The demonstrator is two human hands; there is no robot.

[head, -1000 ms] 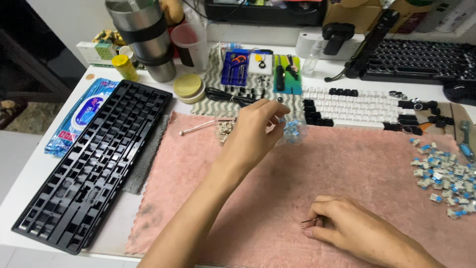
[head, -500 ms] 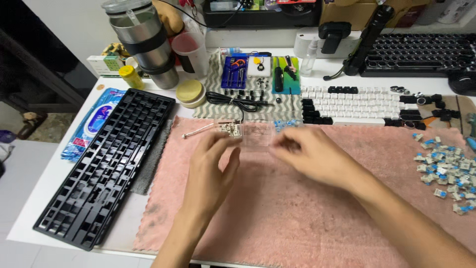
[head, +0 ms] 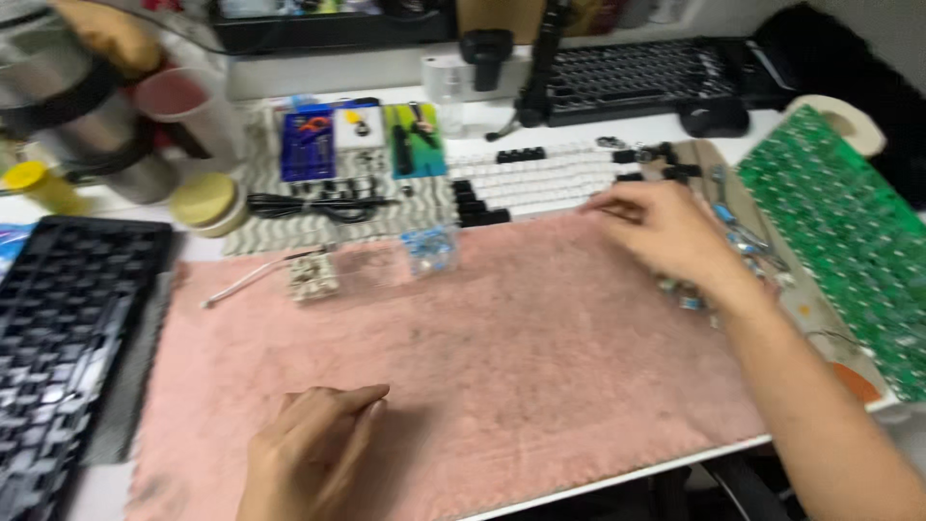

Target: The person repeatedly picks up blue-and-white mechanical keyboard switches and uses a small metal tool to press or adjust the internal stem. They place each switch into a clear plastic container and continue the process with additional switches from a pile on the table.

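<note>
Black keyboard frame lies at the left edge of the table. On the pink cloth, near its front edge, the left hand rests with fingers loosely curled and holds nothing. A small switch opener sits nearer the back edge. The right hand reaches to the switches at the right side; whether its fingers grip one, I cannot tell. A green circuit board lies at the right edge.

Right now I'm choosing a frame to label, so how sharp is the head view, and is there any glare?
Head view: motion blur smears everything; the right hand, the small parts beside it and the black keyboard frame are soft. The left hand on the pink mat is clearer. Lighting is even, shadows soft, no strong glare.
</note>
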